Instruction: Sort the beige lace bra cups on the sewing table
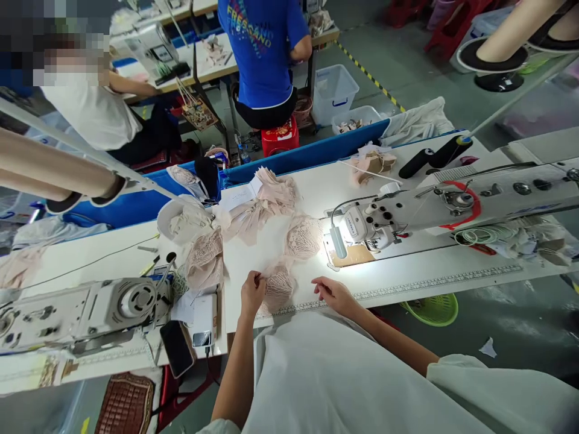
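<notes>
Pale pink lace cups, one nearer the table edge (278,288) and one farther back (304,236), lie on the white table, joined by thin fabric. My left hand (253,293) is closed at the left side of the nearer cup, its fingertips pinching the fabric edge. To the right of that cup, my right hand (333,295) hovers above the ruler strip (398,290), fingers apart and slightly curled, holding nothing. The lit sewing machine head (362,223) stands beyond my right hand, with its needle area over a tan plate (355,254).
A fanned stack of pink fabric pieces (275,193) lies behind the cups. More lace (203,259) is at the left, near a phone (177,348) and a second sewing machine (136,301). Black thread cones (450,152) stand back right. Two people sit beyond the blue trough (312,147).
</notes>
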A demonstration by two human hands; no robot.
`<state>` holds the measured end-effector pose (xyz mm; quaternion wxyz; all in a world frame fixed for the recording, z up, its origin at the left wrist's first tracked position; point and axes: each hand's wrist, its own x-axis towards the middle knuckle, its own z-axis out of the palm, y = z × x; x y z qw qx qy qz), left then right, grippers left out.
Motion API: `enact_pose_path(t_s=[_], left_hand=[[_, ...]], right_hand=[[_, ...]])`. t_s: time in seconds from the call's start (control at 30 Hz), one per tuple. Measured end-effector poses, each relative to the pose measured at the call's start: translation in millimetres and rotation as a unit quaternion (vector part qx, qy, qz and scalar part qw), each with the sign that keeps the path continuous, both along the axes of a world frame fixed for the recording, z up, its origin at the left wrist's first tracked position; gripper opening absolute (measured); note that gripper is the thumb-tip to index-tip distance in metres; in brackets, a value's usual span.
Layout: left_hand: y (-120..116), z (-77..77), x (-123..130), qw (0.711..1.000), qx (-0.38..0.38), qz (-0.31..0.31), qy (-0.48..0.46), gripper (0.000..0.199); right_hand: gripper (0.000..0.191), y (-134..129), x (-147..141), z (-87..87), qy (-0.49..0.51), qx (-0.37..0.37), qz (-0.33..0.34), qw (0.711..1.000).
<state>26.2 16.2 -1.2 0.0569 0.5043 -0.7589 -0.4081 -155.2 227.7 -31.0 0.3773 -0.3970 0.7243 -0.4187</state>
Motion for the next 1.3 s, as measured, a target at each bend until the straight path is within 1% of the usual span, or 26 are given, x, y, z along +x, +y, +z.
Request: enact_pose_path(t_s=[0.17,0.3,0.4,0.47,0.53,0.6,0.67,0.8,0.87,0.93,1.03,1.1,1.17,1.23,1.3], left_hand=[[6,-1.5,-2,1.0,0.004,0.0,-0.005,0.008],[10,2.3,0,0.999,0.044,-0.01,-0.02,0.017],[15,5.6,3,0.997,0.071,-0.015,-0.04,0.022],[18,6.4,6,0.995,0.084,-0.019,-0.045,0.016],[21,6.3,9,0.995,0.093,-0.02,-0.035,0.013],[22,6.2,13,0.995,0.094,-0.018,-0.015,0.016],[21,6.6,17,0.996,0.084,-0.014,0.01,0.018],[14,9.0,27,0.995,0.072,0.002,0.075,0.02],[9,11.5,33,0.991,0.066,0.026,0.11,0.022],[2,15.3,41,0.986,0.051,0.063,0.143,0.025],[-13,22.9,60,0.974,0.028,0.128,0.185,0.031],[-25,27.8,77,0.964,0.016,0.17,0.204,0.036],[-37,31.2,94,0.955,0.004,0.207,0.214,0.039],[-51,32.3,109,0.946,-0.011,0.241,0.217,0.041],[-67,30.7,122,0.938,-0.029,0.27,0.215,0.042]], right_hand=[[0.031,-26,-7,-4.4,0.101,-0.014,-0.08,0.992],[0.036,-55,-14,-7.6,0.169,-0.004,-0.11,0.979],[0.041,-75,-23,-10.4,0.21,0.018,-0.111,0.971],[0.046,-87,-29,-12.6,0.234,0.037,-0.113,0.965],[0.051,-97,-34,-14.8,0.253,0.054,-0.111,0.96],[0.055,-104,-36,-16.6,0.265,0.068,-0.105,0.956],[0.053,-107,-36,-17.8,0.269,0.075,-0.097,0.955],[0.037,-105,-29,-14.4,0.254,0.057,-0.075,0.963],[0.031,-106,-24,-7.2,0.242,0.027,-0.06,0.968],[0.03,-112,-17,4.7,0.232,-0.014,-0.045,0.972],[0.031,-135,-5,29.2,0.215,-0.078,-0.019,0.973],[0.03,-158,5,47.0,0.202,-0.113,0.002,0.973],[0.028,-187,16,63.8,0.19,-0.141,0.025,0.971],[0.028,-220,28,78.3,0.182,-0.161,0.046,0.969],[0.028,-256,41,89.0,0.179,-0.175,0.065,0.966]])
